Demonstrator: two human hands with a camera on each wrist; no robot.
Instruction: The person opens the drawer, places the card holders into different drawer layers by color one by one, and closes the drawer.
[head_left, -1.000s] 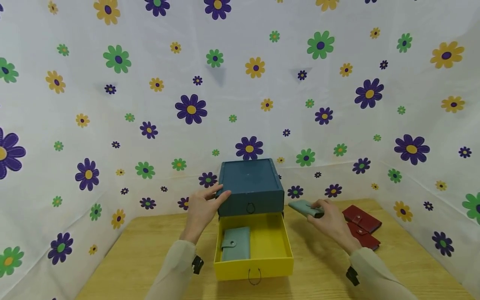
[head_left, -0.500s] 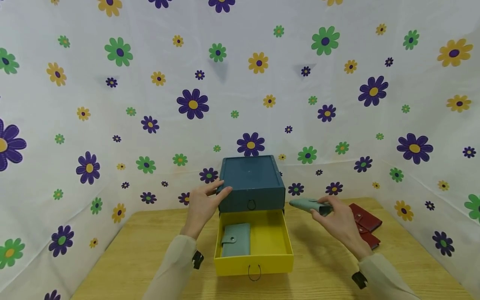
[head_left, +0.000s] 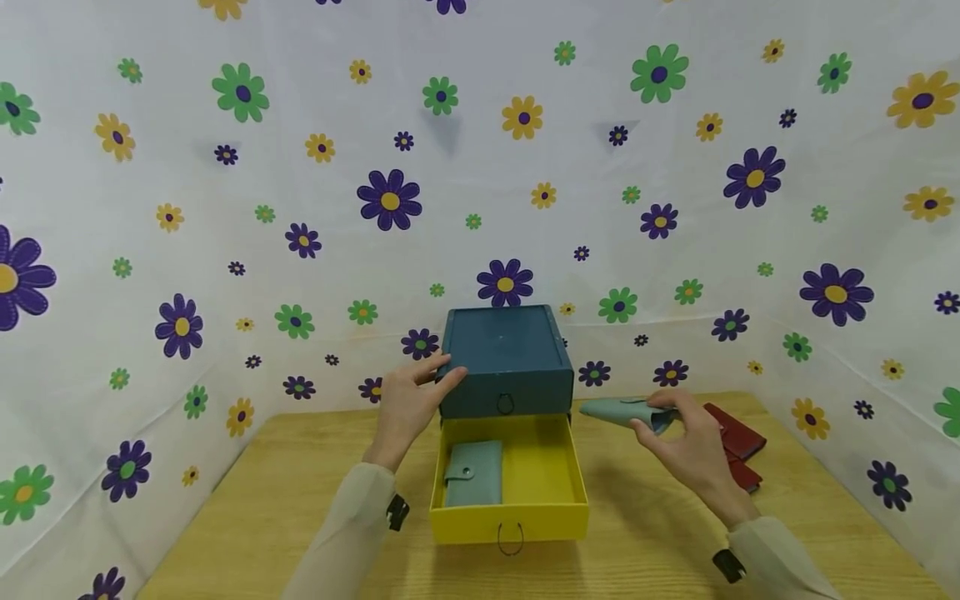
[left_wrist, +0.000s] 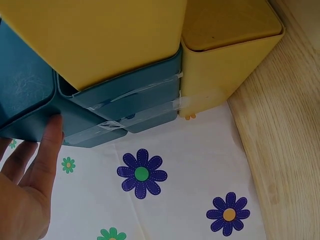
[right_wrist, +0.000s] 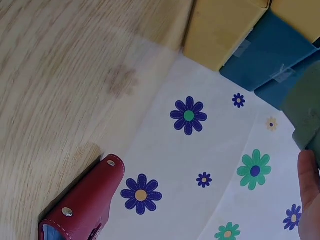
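Note:
My left hand rests against the upper left corner of a small drawer cabinet with a dark blue top; in the left wrist view its fingers touch the blue side. Below, a yellow drawer stands pulled out. A pale green snap wallet lies in its left half. To the right of the cabinet, my right hand pinches a second pale green wallet between thumb and fingers, above the table. Part of that wallet shows in the right wrist view.
Two dark red wallets lie on the wooden table at the right, partly behind my right hand. A white cloth with printed flowers hangs behind and along both sides. Black wire rings serve as drawer pulls.
My right hand has moved slightly right and tilted the wallet it holds, so its open end faces me more. The left hand stays at the cabinet. The view has dipped a little.

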